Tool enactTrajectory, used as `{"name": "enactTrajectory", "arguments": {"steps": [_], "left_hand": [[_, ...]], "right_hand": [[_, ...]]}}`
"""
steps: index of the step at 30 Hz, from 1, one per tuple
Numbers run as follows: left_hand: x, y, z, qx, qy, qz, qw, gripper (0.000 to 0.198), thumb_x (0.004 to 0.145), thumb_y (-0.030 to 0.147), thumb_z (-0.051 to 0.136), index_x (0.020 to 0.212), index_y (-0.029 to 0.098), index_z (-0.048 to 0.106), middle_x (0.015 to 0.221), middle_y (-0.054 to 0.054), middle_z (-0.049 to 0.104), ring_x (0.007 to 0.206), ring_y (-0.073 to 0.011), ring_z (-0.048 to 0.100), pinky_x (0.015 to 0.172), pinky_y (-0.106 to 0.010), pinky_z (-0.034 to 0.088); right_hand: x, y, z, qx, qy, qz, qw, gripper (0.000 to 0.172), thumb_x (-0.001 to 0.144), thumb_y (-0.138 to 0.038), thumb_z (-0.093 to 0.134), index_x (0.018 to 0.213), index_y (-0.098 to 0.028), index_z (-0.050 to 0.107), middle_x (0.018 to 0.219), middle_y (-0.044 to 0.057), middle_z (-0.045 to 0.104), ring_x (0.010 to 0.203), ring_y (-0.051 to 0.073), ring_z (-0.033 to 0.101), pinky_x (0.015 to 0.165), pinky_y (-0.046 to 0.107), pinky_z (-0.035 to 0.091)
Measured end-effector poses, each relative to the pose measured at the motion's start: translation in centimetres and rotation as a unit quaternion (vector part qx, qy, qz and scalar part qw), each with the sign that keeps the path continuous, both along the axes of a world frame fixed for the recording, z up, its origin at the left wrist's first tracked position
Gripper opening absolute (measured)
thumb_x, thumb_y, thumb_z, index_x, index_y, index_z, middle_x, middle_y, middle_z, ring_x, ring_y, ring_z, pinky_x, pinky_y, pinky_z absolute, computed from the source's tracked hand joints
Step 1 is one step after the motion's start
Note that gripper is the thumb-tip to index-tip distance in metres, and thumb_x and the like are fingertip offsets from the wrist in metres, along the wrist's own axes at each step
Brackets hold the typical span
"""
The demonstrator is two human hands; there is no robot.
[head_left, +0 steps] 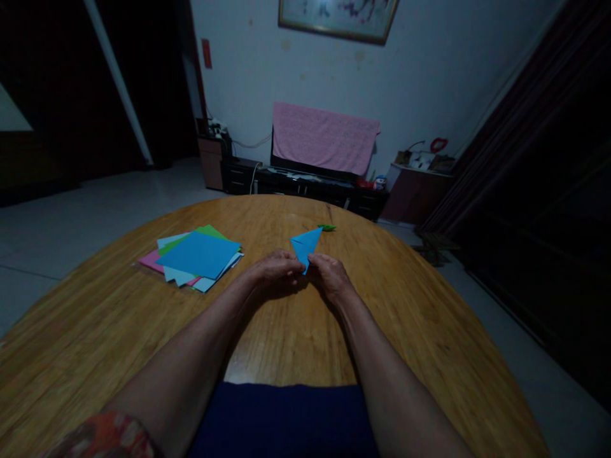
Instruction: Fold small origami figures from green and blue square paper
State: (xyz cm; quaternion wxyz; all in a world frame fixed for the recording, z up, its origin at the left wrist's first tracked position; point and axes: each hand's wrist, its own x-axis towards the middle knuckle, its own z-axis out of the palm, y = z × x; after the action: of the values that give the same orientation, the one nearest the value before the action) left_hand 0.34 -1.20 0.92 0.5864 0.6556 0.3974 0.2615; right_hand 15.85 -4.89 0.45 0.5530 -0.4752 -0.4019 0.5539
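A folded piece of blue paper (307, 243), creased into pointed triangular shapes, is held up over the table between both hands. My left hand (279, 267) pinches its lower left part, fingers closed near the bottom tip. My right hand (330, 273) grips the lower right edge, with the thumb on the paper's face. Just beyond the paper lies a small folded green paper piece (327, 227). To the left sits a loose stack of coloured paper sheets (198, 254), a blue one on top, with green, pink and pale blue ones fanned out beneath.
The round wooden table (286, 337) reaches from my lap outward. Past its far edge stand a low black cabinet (281, 183) and a screen draped with a pink cloth (324, 137). A small wooden stool (434, 245) is on the floor at right.
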Motion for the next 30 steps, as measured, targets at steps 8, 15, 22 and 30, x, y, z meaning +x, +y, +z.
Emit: {"name": "enactTrajectory", "arguments": {"steps": [8, 15, 22, 30], "left_hand": [[0.5, -0.8, -0.1, -0.044, -0.095, -0.004, 0.995, 0.024, 0.065, 0.027, 0.062, 0.049, 0.017, 0.048, 0.049, -0.001, 0.054, 0.047, -0.0098, 0.049, 0.051, -0.024, 0.040], [0.5, -1.2, 0.2, -0.089, -0.060, -0.002, 0.994, 0.015, 0.063, 0.019, 0.060, 0.051, 0.016, 0.052, 0.049, -0.002, 0.056, 0.046, -0.0109, 0.051, 0.049, -0.024, 0.040], [0.4, -1.0, -0.2, -0.096, -0.073, -0.002, 0.993, 0.013, 0.065, 0.022, 0.063, 0.057, 0.014, 0.058, 0.050, -0.003, 0.058, 0.046, -0.0108, 0.052, 0.049, -0.024, 0.040], [0.0, 0.0, -0.2, -0.038, -0.021, 0.017, 0.999, 0.020, 0.067, 0.030, 0.066, 0.058, 0.014, 0.058, 0.052, -0.003, 0.059, 0.044, -0.0098, 0.050, 0.047, -0.023, 0.035]], "right_hand": [[-0.1, 0.1, -0.2, 0.019, 0.015, -0.017, 1.000, 0.023, 0.060, -0.038, 0.072, 0.066, -0.018, 0.061, 0.056, -0.004, 0.059, 0.050, 0.010, 0.049, 0.052, 0.023, 0.039], [0.2, 0.1, 0.2, 0.011, 0.016, -0.053, 0.998, 0.028, 0.059, -0.042, 0.072, 0.068, -0.018, 0.059, 0.056, -0.004, 0.058, 0.052, 0.009, 0.051, 0.051, 0.021, 0.040], [0.2, 0.3, 0.2, 0.020, 0.046, -0.055, 0.997, 0.030, 0.054, -0.040, 0.076, 0.063, -0.017, 0.059, 0.053, -0.003, 0.057, 0.049, 0.009, 0.049, 0.049, 0.022, 0.039], [0.2, 0.3, 0.6, 0.000, 0.085, -0.091, 0.992, 0.033, 0.054, -0.037, 0.079, 0.068, -0.018, 0.056, 0.057, -0.004, 0.056, 0.052, 0.009, 0.052, 0.054, 0.023, 0.046]]}}
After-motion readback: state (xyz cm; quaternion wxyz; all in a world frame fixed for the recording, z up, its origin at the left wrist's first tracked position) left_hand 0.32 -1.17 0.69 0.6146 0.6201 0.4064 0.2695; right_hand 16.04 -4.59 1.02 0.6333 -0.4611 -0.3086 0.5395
